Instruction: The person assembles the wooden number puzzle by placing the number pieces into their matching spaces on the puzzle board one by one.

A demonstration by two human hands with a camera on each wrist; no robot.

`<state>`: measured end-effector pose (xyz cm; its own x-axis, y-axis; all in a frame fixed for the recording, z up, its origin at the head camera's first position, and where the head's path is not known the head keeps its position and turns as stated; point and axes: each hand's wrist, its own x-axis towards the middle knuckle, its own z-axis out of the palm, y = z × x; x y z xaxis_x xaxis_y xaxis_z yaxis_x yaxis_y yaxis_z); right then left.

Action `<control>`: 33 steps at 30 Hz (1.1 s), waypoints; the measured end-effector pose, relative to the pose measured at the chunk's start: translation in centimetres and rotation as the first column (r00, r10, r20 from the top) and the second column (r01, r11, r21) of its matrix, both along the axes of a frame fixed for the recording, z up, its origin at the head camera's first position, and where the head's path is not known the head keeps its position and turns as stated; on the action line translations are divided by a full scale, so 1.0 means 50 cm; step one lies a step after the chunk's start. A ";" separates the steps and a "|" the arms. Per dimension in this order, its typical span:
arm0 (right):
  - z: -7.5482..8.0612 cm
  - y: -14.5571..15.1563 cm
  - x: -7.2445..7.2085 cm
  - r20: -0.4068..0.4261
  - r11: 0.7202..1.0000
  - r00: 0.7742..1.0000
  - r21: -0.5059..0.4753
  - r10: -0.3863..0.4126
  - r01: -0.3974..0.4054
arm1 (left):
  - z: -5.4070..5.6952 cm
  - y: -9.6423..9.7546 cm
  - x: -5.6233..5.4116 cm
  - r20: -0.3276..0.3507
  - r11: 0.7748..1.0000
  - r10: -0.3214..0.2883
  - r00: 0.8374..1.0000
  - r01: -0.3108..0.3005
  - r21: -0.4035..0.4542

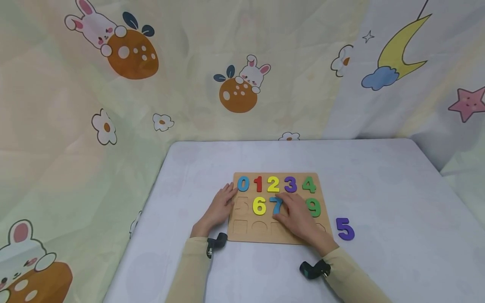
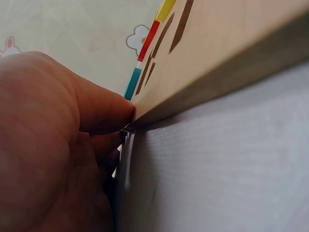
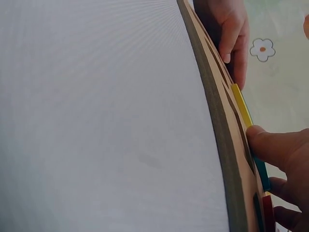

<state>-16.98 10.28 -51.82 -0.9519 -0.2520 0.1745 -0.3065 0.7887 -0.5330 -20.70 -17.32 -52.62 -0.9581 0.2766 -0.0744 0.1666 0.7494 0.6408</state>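
A wooden number puzzle board lies on the table. My left hand rests at its left edge, fingers fairly straight, the thumb touching the board's side in the left wrist view. My right hand pinches the blue 7 between thumb and fingers, over the middle row beside the yellow 6. In the right wrist view the thumb is on one end of the 7. A red piece shows under the other fingers there; the hand hides it in the head view. The green 9 sits right of the hand.
Along the top row sit a blue 0, red 1, yellow 2, purple 3 and green 4. A purple 5 lies on the white table, right of the board. Behind hangs a printed curtain.
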 end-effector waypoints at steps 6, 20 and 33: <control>-0.004 0.001 0.004 0.015 1.000 1.000 -0.016 -0.020 0.020 | -0.002 0.002 0.002 0.005 1.000 0.001 1.000 -0.001 0.006; 0.010 0.013 0.020 0.112 0.992 0.993 -0.115 -0.046 0.059 | -0.006 0.002 0.006 0.001 1.000 0.012 1.000 -0.012 -0.001; 0.048 0.104 0.027 0.144 0.975 0.978 -0.140 -0.152 0.173 | -0.006 0.001 0.001 0.006 1.000 0.022 1.000 -0.022 0.008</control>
